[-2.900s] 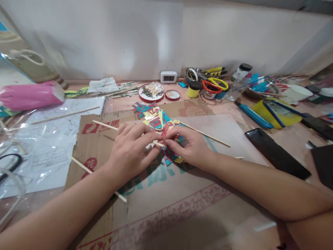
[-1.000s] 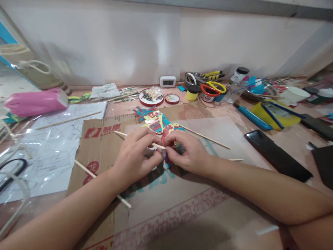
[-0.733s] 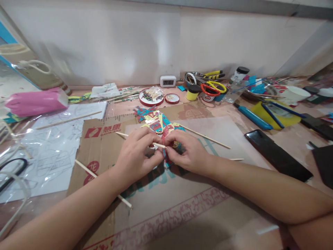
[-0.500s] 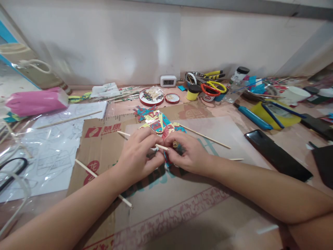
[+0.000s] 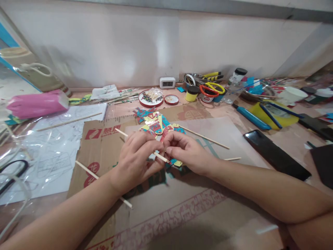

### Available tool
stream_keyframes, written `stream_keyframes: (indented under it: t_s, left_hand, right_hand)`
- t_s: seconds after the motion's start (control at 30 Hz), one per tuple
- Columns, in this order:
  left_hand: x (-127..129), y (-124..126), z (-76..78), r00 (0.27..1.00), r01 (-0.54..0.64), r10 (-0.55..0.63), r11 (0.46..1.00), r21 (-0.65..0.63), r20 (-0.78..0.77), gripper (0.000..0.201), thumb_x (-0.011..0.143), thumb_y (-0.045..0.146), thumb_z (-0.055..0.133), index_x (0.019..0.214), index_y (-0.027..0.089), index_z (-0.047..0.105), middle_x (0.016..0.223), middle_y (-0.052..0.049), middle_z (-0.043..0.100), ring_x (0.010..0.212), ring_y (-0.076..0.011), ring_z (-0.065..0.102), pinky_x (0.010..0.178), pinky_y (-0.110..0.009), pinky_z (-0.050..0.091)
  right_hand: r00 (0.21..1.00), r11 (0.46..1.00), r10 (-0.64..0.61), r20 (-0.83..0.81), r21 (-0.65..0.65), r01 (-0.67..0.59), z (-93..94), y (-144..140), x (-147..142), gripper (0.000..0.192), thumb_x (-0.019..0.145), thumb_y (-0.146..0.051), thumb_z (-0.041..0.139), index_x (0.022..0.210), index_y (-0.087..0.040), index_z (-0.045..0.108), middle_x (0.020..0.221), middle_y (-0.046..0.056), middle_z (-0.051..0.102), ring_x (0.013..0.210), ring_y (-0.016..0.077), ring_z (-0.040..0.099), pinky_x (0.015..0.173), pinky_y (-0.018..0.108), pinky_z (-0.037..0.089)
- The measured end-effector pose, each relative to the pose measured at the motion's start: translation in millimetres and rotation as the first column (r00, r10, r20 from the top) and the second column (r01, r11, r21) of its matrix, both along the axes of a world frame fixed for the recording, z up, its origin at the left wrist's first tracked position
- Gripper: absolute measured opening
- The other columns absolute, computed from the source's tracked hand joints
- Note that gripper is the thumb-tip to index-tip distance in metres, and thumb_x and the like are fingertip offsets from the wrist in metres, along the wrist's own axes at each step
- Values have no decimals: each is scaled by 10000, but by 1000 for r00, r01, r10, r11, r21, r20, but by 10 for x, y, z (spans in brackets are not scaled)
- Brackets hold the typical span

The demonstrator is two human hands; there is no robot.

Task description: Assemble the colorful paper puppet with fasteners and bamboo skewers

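Observation:
My left hand (image 5: 139, 156) is closed around a thin wooden stick (image 5: 160, 157). A tiny metal loop sits at the stick's lower right end, and the other end pokes out past the knuckles. Thumb and forefinger of my right hand (image 5: 182, 149) are pinched together close to the stick; a small dark speck shows at their tips, too small to name. Just behind and under the hands lies a jointed paper puppet (image 5: 153, 123) in red, blue and yellow, partly hidden by the fingers.
Flattened cardboard (image 5: 104, 149) and a translucent sheet (image 5: 179, 205) lie beneath the hands. More sticks lie around, one (image 5: 91, 172) passing under my left forearm. At the back are a bead dish (image 5: 142, 102), a small clock (image 5: 167, 82) and scissors (image 5: 215, 88). A phone (image 5: 277, 154) lies right.
The stick in my left hand has tilted, its looped end now lower and pointing down to the right. My right fingertips have come apart from that end and sit just above it.

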State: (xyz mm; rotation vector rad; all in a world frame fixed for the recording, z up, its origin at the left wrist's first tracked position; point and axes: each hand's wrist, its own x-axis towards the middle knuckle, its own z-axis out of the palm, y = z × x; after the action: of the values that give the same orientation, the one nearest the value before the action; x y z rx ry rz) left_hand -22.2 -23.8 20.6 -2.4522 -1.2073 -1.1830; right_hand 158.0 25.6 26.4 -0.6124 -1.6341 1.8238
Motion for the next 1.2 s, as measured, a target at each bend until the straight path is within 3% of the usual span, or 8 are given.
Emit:
stream_keyframes:
  t_s: [0.13,0.27,0.4,0.6,0.9,1.2]
  left_hand:
    - [-13,11,26,999,-40,39,999,-36,-32,66,919,250,537,960,208,566,915,-36,590,845,-187,563,762,-335,438]
    - [-35,33,36,988,-145,140,984,-104,-60,230,991,247,368,949,192,587,853,-37,604,808,-185,561,743,-322,431]
    - [-48,58,-4,982,-171,162,981,-91,-101,234,996,240,369,930,190,588,797,-30,626,748,-180,561,699,-303,422]
    - [-38,72,-32,986,-129,117,986,-106,-116,186,990,232,403,931,197,576,812,-32,637,758,-184,551,711,-308,422]
    - [-23,72,-18,987,-121,107,987,-109,-121,160,978,208,434,942,186,588,830,-37,634,783,-190,539,728,-311,411]
    - [-35,63,-23,983,-140,124,982,-123,-132,155,978,219,448,963,190,599,846,-45,629,802,-196,533,728,-331,403]
  right_hand:
    - [998,995,-53,35,90,50,-12,31,49,62,812,-171,565,810,-206,514,738,-40,527,660,100,511,614,228,438]
    - [989,968,-143,35,214,132,-25,36,102,56,830,-154,557,816,-196,523,744,-35,530,684,98,515,643,236,447]
    - [998,990,-70,2,120,69,-25,8,89,53,849,-172,543,824,-198,505,738,-24,575,676,110,561,634,258,484]
    - [997,997,-66,-27,-45,64,-15,35,54,99,846,-229,597,823,-199,505,751,-19,635,717,120,624,670,268,529]
    - [996,992,-60,-67,-118,52,-34,73,40,105,845,-198,603,789,-187,516,730,-36,640,697,85,633,676,217,497]
    - [999,988,-18,-39,-156,12,-45,82,38,113,839,-225,621,792,-189,524,723,-12,678,695,107,643,690,246,507]
